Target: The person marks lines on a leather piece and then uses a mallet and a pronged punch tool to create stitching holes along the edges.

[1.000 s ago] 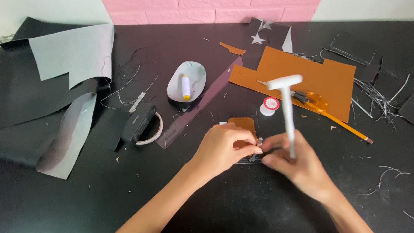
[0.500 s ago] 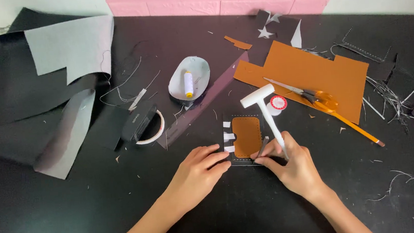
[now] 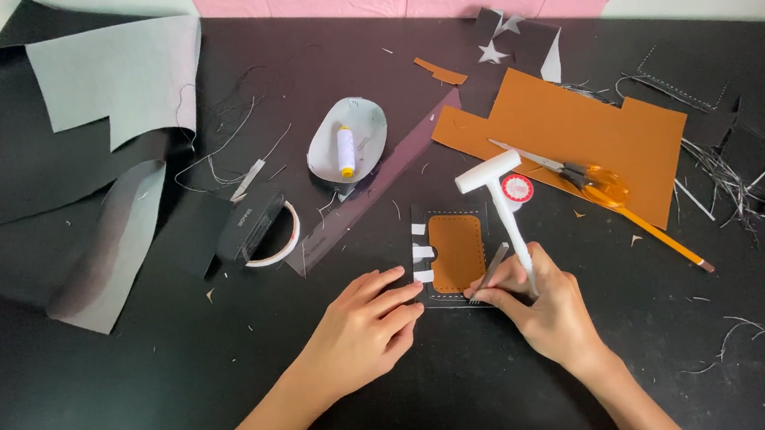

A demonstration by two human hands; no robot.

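Two hands: both at work over a black table (image 3: 96,415), near its front edge.
Workpiece: small black leather rectangle with a rounded tan leather patch on top (image 3: 456,253); pale stitch holes run along its borders, and three white clips or tape tabs sit on its left edge. It lies flat at table centre, between the hands.
Left hand (image 3: 365,327): palm down, fingers together and extended, fingertips pressing the workpiece's lower left corner; it grips nothing.
Right hand (image 3: 543,307): closed around the handle of a white plastic mallet (image 3: 503,203), head raised and tilted left; the fingertips also pinch a thin metal pricking chisel (image 3: 491,272), its teeth set at the workpiece's lower right edge.
Behind the workpiece: large tan leather sheet (image 3: 578,129) with orange-handled scissors (image 3: 582,173) across it, a small round red-and-white tin (image 3: 518,188) just beside the mallet head.
Left of centre: white oval dish holding a thread spool (image 3: 347,142), a tape roll (image 3: 260,233), grey and black sheets (image 3: 112,77).
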